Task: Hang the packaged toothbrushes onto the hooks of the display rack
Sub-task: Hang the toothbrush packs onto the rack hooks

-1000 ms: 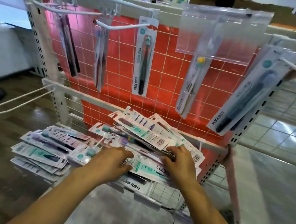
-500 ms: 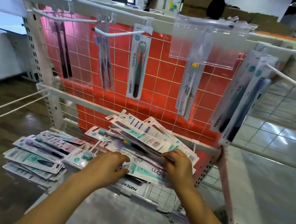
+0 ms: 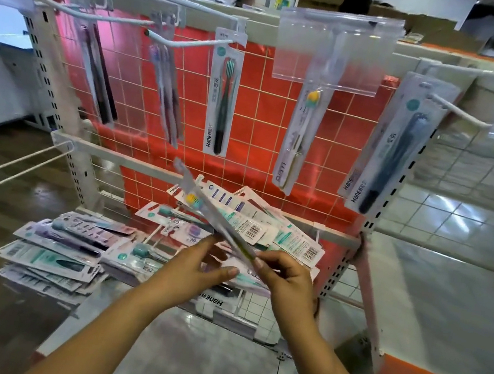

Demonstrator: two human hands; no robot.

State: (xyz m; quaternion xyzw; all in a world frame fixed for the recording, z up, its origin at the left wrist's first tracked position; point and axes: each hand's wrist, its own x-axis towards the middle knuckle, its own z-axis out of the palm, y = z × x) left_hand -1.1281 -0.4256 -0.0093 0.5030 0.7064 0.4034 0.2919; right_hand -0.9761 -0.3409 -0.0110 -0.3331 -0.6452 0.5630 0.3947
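Centrally, a yellow-headed toothbrush pack (image 3: 203,210) is pinched by the right hand (image 3: 286,278), angled toward 10 o'clock; the left hand (image 3: 194,264) is held relaxed, fingertips beneath it.

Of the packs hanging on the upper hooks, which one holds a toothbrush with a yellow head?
The clear pack second from the right, below the big transparent label holder. The others hold dark, purple or teal brushes.

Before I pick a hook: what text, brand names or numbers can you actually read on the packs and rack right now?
"Hane": hanging white pack with dark green toothbrush, lower end.
"Hane": hanging pack with dark blue toothbrush at right, lower end.
"Hane", upside down: pack at the front of the wire shelf.
Barcode digits, small print on the piled packs, and the held clear pack: too blurred.
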